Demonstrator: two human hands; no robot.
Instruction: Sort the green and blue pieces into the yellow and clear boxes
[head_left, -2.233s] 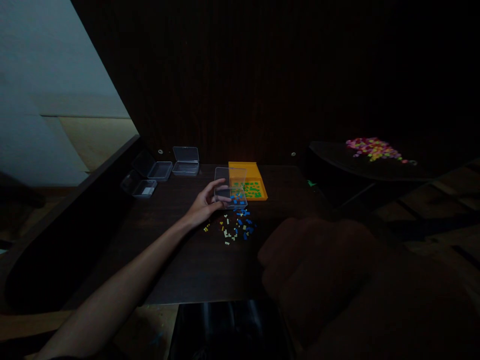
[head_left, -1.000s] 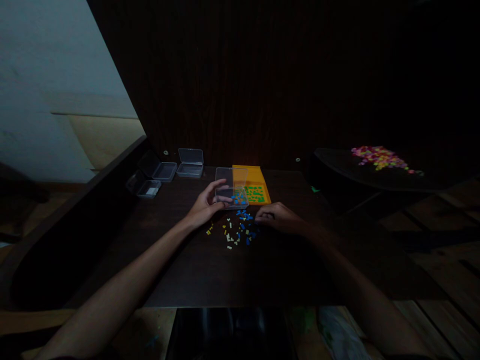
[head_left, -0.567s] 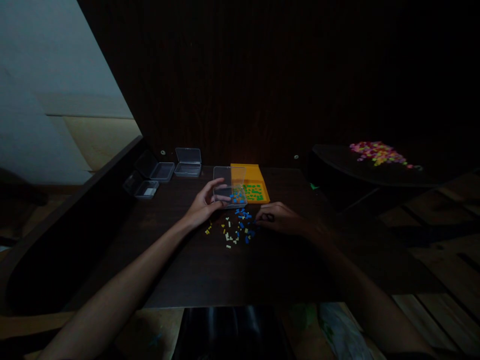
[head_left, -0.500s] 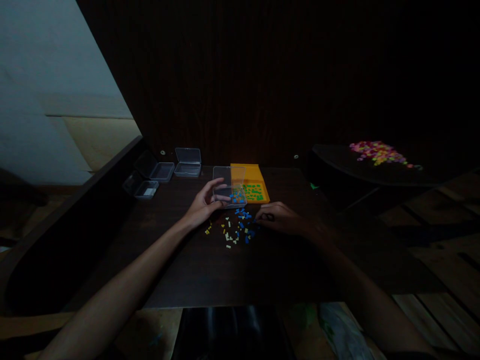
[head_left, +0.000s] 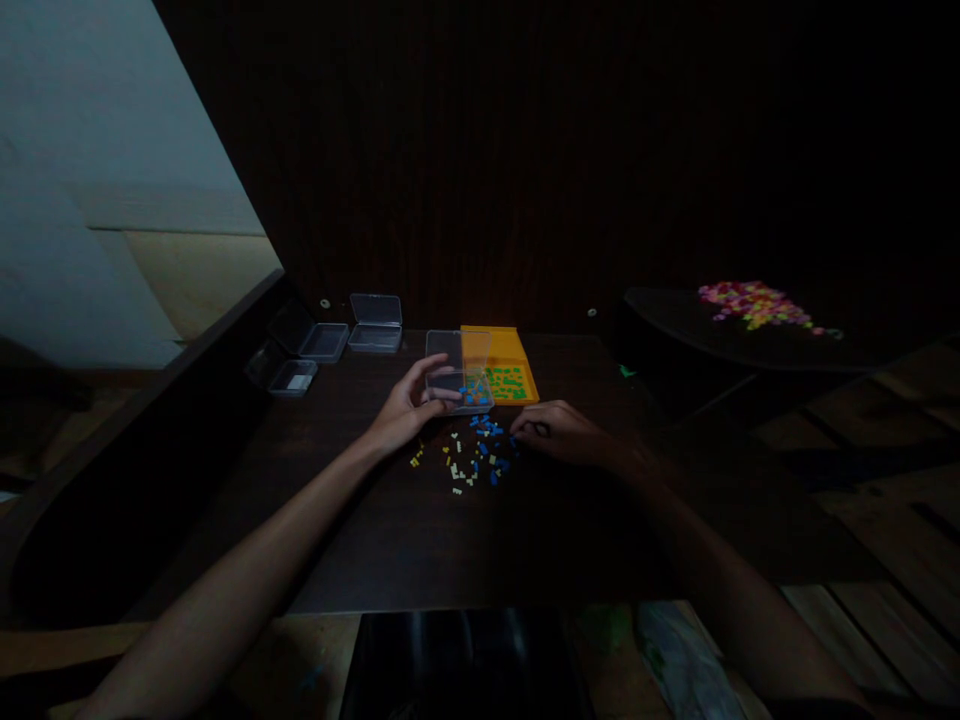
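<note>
My left hand (head_left: 409, 403) grips the left side of a clear plastic box (head_left: 480, 409), thumb at its front and fingers over its inside. Several small blue bricks lie in the box, and its transparent lid (head_left: 444, 346) stands raised. On the tabletop in front are scattered blue building bricks (head_left: 486, 427), cream bricks (head_left: 455, 473) and a few yellow bricks (head_left: 415, 461). At the right edge of this scatter, my right hand (head_left: 551, 432) is closed in a pinch low over the table. A bit of blue brick (head_left: 514, 441) shows at its fingertips.
An open orange case (head_left: 531, 384) with several green bricks (head_left: 506, 382) sits behind the clear box. Open clear boxes (head_left: 375, 340) stand at the back left. A heap of pink and yellow pieces (head_left: 757, 305) lies on the dark curved shelf (head_left: 675, 315) at right. A raised side panel (head_left: 150, 430) borders the left.
Hardly anything differs. My right hand has shifted very slightly, still pinched at the edge of the bricks; my left hand keeps its hold on the box.
</note>
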